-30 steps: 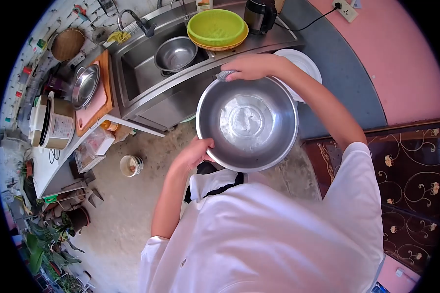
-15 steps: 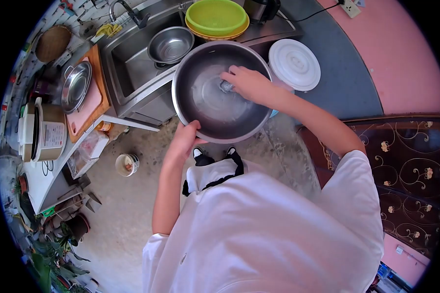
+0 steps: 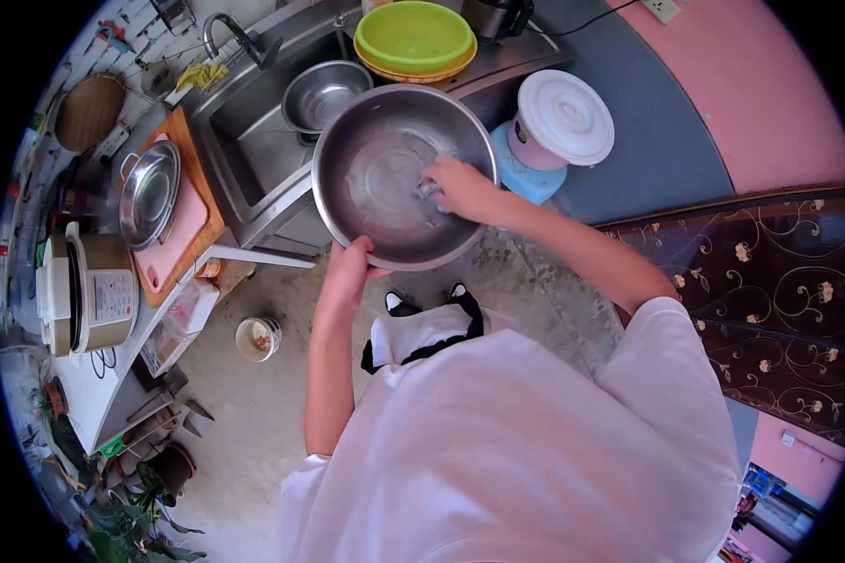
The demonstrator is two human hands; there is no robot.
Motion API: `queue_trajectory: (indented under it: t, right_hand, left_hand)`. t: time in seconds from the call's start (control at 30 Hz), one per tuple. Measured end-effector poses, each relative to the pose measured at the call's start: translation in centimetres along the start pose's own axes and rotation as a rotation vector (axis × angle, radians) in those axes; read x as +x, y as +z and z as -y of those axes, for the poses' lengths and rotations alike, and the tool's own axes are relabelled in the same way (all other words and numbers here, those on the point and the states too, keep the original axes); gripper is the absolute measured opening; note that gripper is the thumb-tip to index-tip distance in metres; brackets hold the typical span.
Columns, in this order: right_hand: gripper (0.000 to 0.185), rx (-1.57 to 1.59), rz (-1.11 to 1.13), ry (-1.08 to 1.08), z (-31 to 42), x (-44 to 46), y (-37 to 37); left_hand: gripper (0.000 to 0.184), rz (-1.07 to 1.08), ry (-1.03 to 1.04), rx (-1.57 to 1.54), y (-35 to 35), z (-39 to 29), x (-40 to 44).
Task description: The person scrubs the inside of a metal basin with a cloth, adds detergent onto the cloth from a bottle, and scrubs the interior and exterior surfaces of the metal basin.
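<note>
A large steel basin [image 3: 376,159] is held up in front of the sink, its inside wet and facing me. My left hand [image 3: 352,267] is closed on the basin's lower left rim, thumb on the rim. Inside the basin, my right hand [image 3: 460,190] presses a small silvery scrubber [image 3: 427,190] against the right part of the bottom, fingers closed round it. Behind the basin, a smaller steel bowl [image 3: 324,94] sits in the sink [image 3: 244,141].
A green basket [image 3: 415,38] is beside the sink. At the right stands a white-lidded bucket [image 3: 565,117]. A steel pan [image 3: 150,194] lies on a cutting board, near a rice cooker [image 3: 103,291]. On the floor is a small bucket [image 3: 257,339].
From the basin's upper rim, my right hand has moved with the scrubber down inside the basin. The basin has shifted up and left in view, my left hand still on its rim.
</note>
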State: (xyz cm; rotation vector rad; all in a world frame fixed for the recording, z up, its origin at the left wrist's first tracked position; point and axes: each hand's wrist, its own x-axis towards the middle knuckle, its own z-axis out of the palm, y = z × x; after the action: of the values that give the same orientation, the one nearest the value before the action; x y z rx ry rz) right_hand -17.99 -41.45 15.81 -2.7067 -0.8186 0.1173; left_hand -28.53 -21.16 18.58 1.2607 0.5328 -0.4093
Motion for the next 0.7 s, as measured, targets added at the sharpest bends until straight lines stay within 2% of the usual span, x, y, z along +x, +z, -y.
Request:
queue_trajectory:
  t: [0.07,0.1,0.17,0.2,0.27,0.3,0.33,0.37,0.4,0.47,0.53,0.6,0.67,0.7]
  right_hand:
    - [0.025,0.42,0.278,-0.22,3.1,-0.9,1.2]
    - [0.025,0.419,0.272,-0.211,4.1,0.2,1.2]
    - [0.018,0.383,-0.067,-0.286,5.3,2.7,0.6]
    - [0.018,0.386,-0.071,-0.279,4.4,3.3,0.5]
    - [0.018,-0.022,-0.205,0.036,2.5,3.6,0.2]
    - [0.018,-0.021,-0.211,0.045,2.6,2.6,0.6]
    - [0.019,0.047,0.061,0.109,3.1,1.0,1.2]
    - [0.02,0.116,0.331,0.171,3.6,-0.3,1.7]
    - [0.02,0.115,0.323,0.18,4.8,-0.8,2.1]
    - [0.02,0.44,0.234,-0.337,7.4,-0.4,3.1]
    - [0.023,0.456,0.016,-0.277,6.6,2.4,1.4]
    - [0.024,-0.024,-0.276,-0.156,2.6,3.8,0.9]
    - [0.024,-0.228,0.112,0.087,0.6,1.8,1.0]
    - [0.025,-0.143,0.273,0.109,1.4,0.5,1.8]
  left_hand:
    - [0.032,0.017,0.015,0.034,0.3,0.7,0.7]
    - [0.033,0.025,0.018,0.065,0.4,1.0,0.8]
    - [0.033,0.045,-0.025,0.067,0.0,0.9,-0.2]
    - [0.034,0.044,-0.058,0.059,-0.3,0.7,-0.4]
    - [0.035,0.048,-0.087,0.052,-1.6,1.2,-0.2]
    - [0.036,0.011,-0.063,0.033,-2.0,0.9,-0.3]
    - [0.039,-0.023,-0.04,0.013,-2.3,0.7,-0.3]
    - [0.039,0.043,-0.027,0.01,-3.0,1.0,0.3]
    - [0.039,0.054,-0.025,0.016,-3.0,1.7,0.8]
    - [0.04,0.149,-0.103,-0.012,-2.2,2.9,1.2]
    - [0.04,0.15,-0.129,-0.027,-1.2,3.1,0.2]
    - [0.039,0.114,-0.114,-0.035,-1.2,2.3,-0.8]
    - [0.035,0.08,-0.083,0.016,-2.6,2.3,0.2]
    - [0.031,0.026,-0.046,0.012,-2.5,2.0,0.0]
